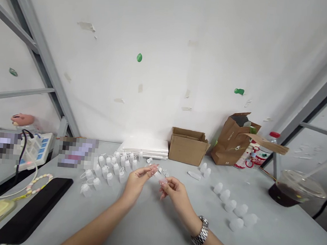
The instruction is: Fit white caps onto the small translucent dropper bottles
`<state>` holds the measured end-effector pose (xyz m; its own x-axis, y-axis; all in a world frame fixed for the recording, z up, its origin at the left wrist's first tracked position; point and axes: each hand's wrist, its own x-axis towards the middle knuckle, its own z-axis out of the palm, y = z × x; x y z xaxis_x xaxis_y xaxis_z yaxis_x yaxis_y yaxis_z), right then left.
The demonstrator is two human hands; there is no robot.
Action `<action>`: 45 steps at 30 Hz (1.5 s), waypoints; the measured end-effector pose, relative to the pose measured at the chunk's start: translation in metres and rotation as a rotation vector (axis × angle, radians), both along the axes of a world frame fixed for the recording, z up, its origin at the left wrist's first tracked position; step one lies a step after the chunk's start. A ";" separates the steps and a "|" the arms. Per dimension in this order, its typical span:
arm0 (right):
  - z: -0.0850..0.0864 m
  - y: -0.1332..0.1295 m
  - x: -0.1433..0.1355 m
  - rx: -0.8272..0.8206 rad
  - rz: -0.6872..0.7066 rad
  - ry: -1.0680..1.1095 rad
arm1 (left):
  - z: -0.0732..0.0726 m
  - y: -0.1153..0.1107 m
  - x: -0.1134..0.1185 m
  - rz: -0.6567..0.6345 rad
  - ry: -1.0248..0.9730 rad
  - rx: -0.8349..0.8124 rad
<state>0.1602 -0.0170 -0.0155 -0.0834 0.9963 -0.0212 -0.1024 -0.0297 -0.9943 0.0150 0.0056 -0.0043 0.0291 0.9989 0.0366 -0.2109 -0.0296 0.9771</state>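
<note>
Over the middle of the table, a small translucent plastic bottle is held tilted between both hands. My left hand is closed in a pinch at its upper end, where a small white cap seems to be, partly hidden by the fingers. Lower down, my right hand grips the bottle between thumb and fingers. Left of my hands stand several small white bottles with looped cap straps. Off to the right, several more translucent bottles stand in a loose group, and one bottle lies on its side.
Behind are a stack of white sheets, an open cardboard box and a brown paper bag. A cup of dark drink stands at the right. A black phone-like slab and a power strip with cables are left.
</note>
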 end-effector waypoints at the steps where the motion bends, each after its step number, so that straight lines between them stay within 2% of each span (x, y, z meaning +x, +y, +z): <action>1: 0.000 0.000 0.000 0.019 -0.013 -0.012 | 0.000 0.000 0.000 -0.006 0.006 0.010; 7: 0.002 -0.005 -0.002 0.040 -0.016 -0.028 | 0.006 0.001 -0.004 -0.063 -0.046 0.010; 12: 0.006 -0.006 0.000 -0.146 0.263 0.131 | 0.005 0.003 -0.006 -0.098 -0.101 -0.034; 13: 0.006 -0.005 0.000 -0.161 0.281 0.145 | 0.004 0.004 -0.006 -0.092 -0.103 -0.042; 15: 0.006 -0.005 -0.001 -0.118 0.226 0.130 | 0.004 0.004 -0.005 -0.071 -0.098 -0.053; 19: 0.004 -0.004 -0.003 0.012 0.021 0.051 | 0.003 0.004 -0.004 -0.050 -0.113 -0.095; 21: 0.004 -0.004 -0.002 0.024 -0.014 0.027 | 0.002 0.004 -0.004 -0.054 -0.120 -0.093; 25: 0.006 -0.004 0.001 -0.027 0.091 0.070 | -0.001 0.003 -0.004 -0.055 -0.117 -0.021; 32: 0.004 -0.004 0.003 -0.284 0.309 0.373 | -0.001 0.000 0.001 -0.040 -0.083 0.078; 37: -0.001 -0.001 0.003 -0.208 0.214 0.297 | 0.003 -0.002 0.005 -0.059 -0.054 0.029; 40: -0.003 0.001 0.003 -0.149 0.156 0.192 | 0.004 -0.002 0.005 -0.128 0.003 -0.004; 42: -0.003 0.001 0.004 -0.127 0.159 0.152 | 0.005 -0.002 0.004 -0.174 0.026 -0.032; 45: -0.001 0.002 0.005 -0.093 0.178 0.093 | 0.007 -0.003 0.002 -0.174 0.011 -0.042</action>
<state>0.1656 -0.0151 -0.0165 -0.2635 0.9598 -0.0966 -0.1780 -0.1468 -0.9730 0.0173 0.0024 0.0025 0.2018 0.9794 -0.0061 -0.1989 0.0471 0.9789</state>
